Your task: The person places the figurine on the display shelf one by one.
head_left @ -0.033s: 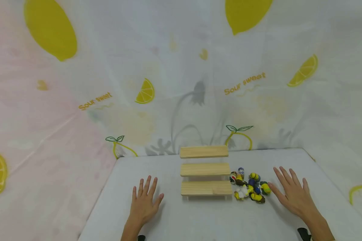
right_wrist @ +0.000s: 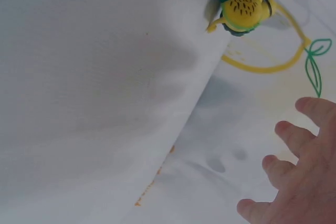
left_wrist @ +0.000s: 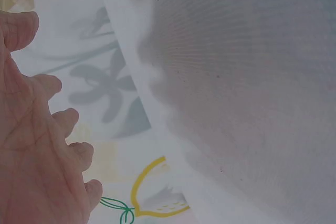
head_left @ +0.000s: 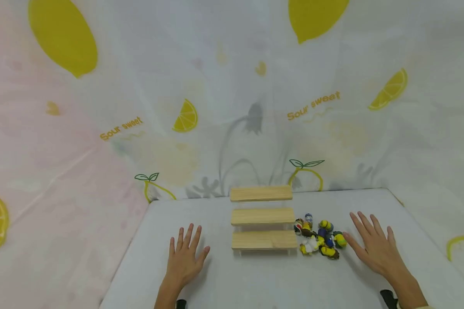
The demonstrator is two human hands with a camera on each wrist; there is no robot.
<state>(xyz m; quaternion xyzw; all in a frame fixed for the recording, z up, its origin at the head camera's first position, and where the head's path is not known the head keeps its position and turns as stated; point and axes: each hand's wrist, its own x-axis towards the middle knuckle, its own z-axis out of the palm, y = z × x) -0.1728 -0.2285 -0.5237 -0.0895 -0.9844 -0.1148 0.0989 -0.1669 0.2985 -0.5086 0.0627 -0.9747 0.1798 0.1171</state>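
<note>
My left hand (head_left: 184, 265) is spread with straight fingers over the left part of the white table, to the left of a three-tier wooden display stand (head_left: 264, 240). On the right, my right hand (head_left: 380, 249) is spread the same way, holding nothing. Its thumb points toward a pile of small toy figures (head_left: 322, 240), mostly yellow and blue, lying between that hand and the stand. In the right wrist view, one yellow figure (right_wrist: 243, 11) with a dark green part shows near the top. The left wrist view shows the left palm (left_wrist: 34, 150) with nothing in it.
The white table (head_left: 232, 287) ends at the back against a hanging cloth (head_left: 216, 77) printed with lemons and lettering. The stand's planks rise step by step toward the back. Black straps (head_left: 389, 298) show at the wrists.
</note>
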